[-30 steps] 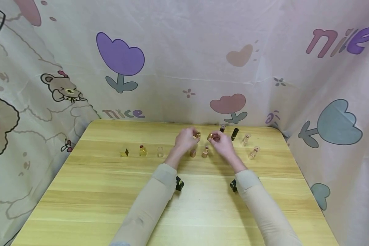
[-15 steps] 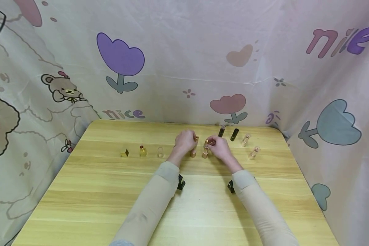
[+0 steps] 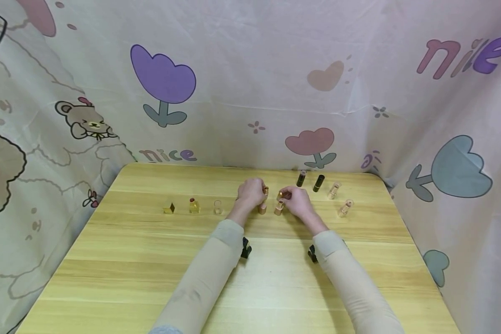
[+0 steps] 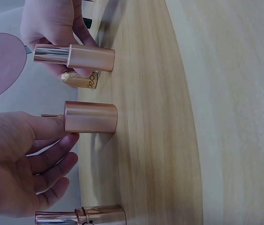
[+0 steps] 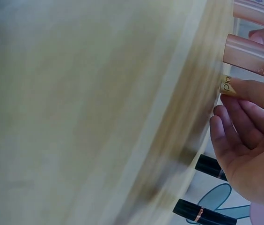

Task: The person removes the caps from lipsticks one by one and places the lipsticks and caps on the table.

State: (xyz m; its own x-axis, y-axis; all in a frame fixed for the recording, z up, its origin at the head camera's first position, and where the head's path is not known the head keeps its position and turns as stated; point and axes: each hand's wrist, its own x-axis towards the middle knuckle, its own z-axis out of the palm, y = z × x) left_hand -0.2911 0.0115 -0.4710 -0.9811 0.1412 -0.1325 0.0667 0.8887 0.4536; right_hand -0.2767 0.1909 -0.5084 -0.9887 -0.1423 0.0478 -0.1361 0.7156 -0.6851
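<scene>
In the head view, my left hand pinches a gold tube behind a short rose-gold tube. My right hand holds a small gold piece just behind another rose-gold tube, which stands upright. The right wrist view shows the gold piece with lettering, pinched between thumb and fingers of the right hand. In the left wrist view, a rose-gold tube hides most of what the left hand's fingertips hold; its other fingers are loosely bent.
Left of the hands stand a gold box, a yellow bottle and a clear container. To the right are black tubes and two clear-topped tubes. A patterned curtain hangs behind the table.
Both hands have come nearer the table's front with their gold pieces, and the right one has also shifted left. Over the last half second they have barely moved.
</scene>
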